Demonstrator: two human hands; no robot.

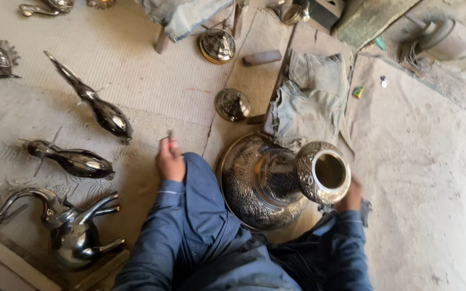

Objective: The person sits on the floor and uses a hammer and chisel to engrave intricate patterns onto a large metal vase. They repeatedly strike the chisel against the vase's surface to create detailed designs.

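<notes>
Dusty floor matting (pixel 136 70) carries metal bird figures (pixel 95 105). An engraved metal vase (pixel 281 180) is steadied on its side by the right hand (pixel 350 196); a small tool (pixel 169 139) is clenched in the left hand (pixel 169 161). Tool-to-surface alignment seems needed next.

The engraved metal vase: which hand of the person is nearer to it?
The right hand. It touches the engraved metal vase beside its neck. The left hand is apart, left of the vase, holding a small tool.
</notes>
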